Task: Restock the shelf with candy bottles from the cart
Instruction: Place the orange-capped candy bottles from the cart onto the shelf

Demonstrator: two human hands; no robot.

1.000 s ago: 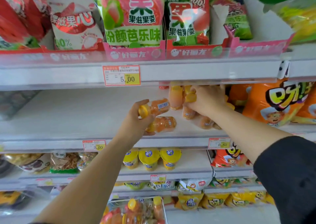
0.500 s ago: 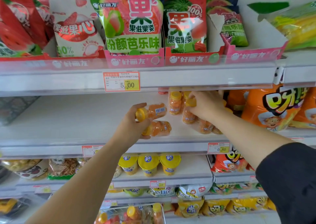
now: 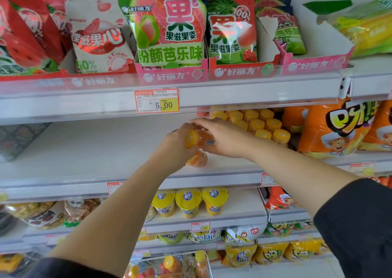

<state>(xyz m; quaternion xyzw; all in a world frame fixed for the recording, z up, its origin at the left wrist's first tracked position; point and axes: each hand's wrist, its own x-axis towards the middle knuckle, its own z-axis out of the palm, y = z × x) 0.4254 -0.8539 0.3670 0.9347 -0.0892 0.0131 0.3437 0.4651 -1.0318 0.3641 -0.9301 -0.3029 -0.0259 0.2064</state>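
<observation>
Head view. Landmark: price tag marked 5.00, on the rail of the upper shelf. Middle shelf: white board directly below the tag, largely bare below and left of it. Left hand: just below and slightly right of the tag, fingers curled, gripping two bottles lying on their sides. Upper candy bottle: orange body, yellow cap toward the left palm, barcode label facing out, below-right of the tag. Lower candy bottle: orange, straight under the first, further below the tag; whether it touches the shelf board cannot be told. Right hand: below-right of the tag, fingers laid over the top of the upper candy bottle and thumb under it, clasping it against the left hand. Stocked candy bottles: upright block with yellow caps, right of the tag and slightly lower, at the back of the middle shelf. Orange snack bags: far right of the tag. Gummy bags: in pink trays above the tag. Yellow-lidded cups: three, one shelf further below the tag. Cart: far below the tag, at the bottom edge, holding more yellow-capped bottles.
</observation>
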